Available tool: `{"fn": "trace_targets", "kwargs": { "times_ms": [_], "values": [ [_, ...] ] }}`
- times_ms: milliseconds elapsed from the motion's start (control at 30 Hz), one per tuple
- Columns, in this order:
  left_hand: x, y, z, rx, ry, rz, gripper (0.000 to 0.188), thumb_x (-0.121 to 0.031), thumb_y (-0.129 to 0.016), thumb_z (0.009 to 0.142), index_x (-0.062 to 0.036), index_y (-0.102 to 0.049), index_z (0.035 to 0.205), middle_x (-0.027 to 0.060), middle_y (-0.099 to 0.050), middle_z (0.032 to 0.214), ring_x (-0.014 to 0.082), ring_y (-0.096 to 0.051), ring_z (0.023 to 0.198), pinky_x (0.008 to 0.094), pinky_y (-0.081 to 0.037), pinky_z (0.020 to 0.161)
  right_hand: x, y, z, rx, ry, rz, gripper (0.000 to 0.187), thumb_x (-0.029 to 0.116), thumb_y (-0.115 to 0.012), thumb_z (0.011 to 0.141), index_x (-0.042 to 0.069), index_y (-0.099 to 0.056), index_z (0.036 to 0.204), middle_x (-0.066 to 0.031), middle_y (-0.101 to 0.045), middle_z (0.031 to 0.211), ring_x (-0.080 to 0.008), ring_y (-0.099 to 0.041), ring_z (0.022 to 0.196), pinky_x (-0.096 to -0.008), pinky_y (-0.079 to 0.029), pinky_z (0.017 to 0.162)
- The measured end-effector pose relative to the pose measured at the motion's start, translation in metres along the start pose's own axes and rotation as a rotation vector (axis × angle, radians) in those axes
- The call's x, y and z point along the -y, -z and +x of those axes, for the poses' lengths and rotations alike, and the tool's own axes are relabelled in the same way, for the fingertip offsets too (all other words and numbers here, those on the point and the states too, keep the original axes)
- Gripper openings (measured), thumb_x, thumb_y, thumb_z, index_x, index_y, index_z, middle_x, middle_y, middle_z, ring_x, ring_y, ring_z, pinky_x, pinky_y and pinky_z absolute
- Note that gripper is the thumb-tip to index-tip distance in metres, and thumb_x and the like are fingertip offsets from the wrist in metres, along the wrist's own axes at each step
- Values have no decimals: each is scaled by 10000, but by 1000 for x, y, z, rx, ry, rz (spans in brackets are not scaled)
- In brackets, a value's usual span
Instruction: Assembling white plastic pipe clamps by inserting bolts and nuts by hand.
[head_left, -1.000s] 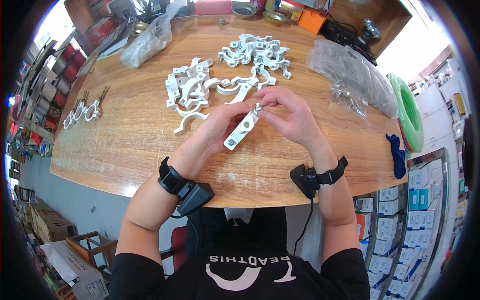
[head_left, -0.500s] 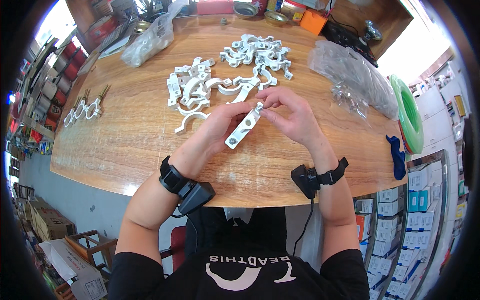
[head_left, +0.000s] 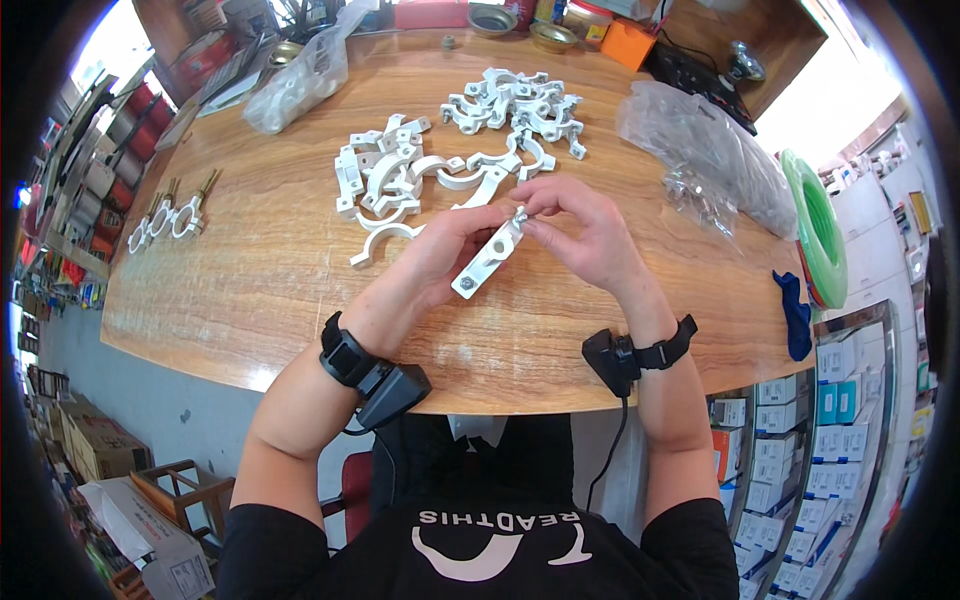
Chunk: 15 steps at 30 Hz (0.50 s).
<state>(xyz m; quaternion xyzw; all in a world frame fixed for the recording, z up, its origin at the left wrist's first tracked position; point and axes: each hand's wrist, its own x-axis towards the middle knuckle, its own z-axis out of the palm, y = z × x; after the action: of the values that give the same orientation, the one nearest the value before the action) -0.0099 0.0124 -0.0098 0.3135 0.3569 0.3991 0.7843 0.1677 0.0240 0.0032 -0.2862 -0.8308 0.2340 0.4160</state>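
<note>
My left hand [head_left: 452, 248] is closed around a white pipe clamp [head_left: 487, 262], held tilted above the table with its flat side and central hole facing up. One screw sits at the clamp's lower end. At its upper end, the thumb and fingers of my right hand [head_left: 578, 225] pinch a small metal screw [head_left: 519, 215]. Just beyond my left hand lies a loose pile of white clamp halves [head_left: 385, 180]. Farther back is a heap of white clamps with screws in them [head_left: 515, 105].
Several ring clamps with brass-coloured rods [head_left: 186, 220] lie at the table's left. Clear plastic bags [head_left: 690, 140] rest at the right, beside a green coil [head_left: 815, 230] and a dark blue cloth-like item [head_left: 793, 315]. Another plastic bag [head_left: 300, 85] and metal bowls [head_left: 553, 37] stand at the back.
Almost nothing differs. The clamp and the fingers of my right hand have shifted very slightly at the screw; both hands keep their hold.
</note>
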Motion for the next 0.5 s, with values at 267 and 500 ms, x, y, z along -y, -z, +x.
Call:
{"fn": "trace_targets", "kwargs": {
  "times_ms": [267,500],
  "values": [
    [1,3,1,36,4,-24,212,-181,-474,846,-9,-555,939,31,-590,769,95,-565,635,219,-480,536,0,-3,0,-26,-10,26,129,53,-624,714,37,-573,832,-81,-591,903,-202,-559,849,-295,-451,719],
    [1,2,1,19,-4,-51,202,-181,-474,847,-16,-550,935,28,-593,759,96,-570,599,211,-482,508,-4,-8,1,-58,-23,-21,139,91,-623,726,44,-581,850,-79,-593,845,-207,-561,805,-300,-445,719]
  ]
}}
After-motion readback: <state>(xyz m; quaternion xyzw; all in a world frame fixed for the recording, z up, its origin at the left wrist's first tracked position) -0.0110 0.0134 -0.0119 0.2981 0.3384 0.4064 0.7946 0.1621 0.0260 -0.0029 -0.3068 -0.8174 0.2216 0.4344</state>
